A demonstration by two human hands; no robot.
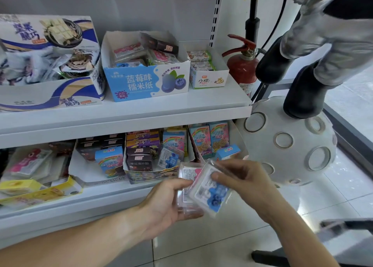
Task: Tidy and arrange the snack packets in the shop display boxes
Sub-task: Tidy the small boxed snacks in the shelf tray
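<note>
Both hands hold clear-wrapped snack packets in front of the lower shelf (113, 194). The left hand (161, 206) cups a small stack from below, palm up, its fingers curled under a pink-labelled packet (186, 178) and its thumb pressed along the stack's left edge. On top lies a blueberry packet (210, 192), tilted, with its blue print facing up. The right hand (242, 178) pinches this packet's upper corner, thumb on the face and the other fingers behind it. Just beyond the hands, another blueberry packet (169, 157) leans in a display box (141, 174) among dark cartons. The blue blueberry box (145, 83) stands on the upper shelf.
</note>
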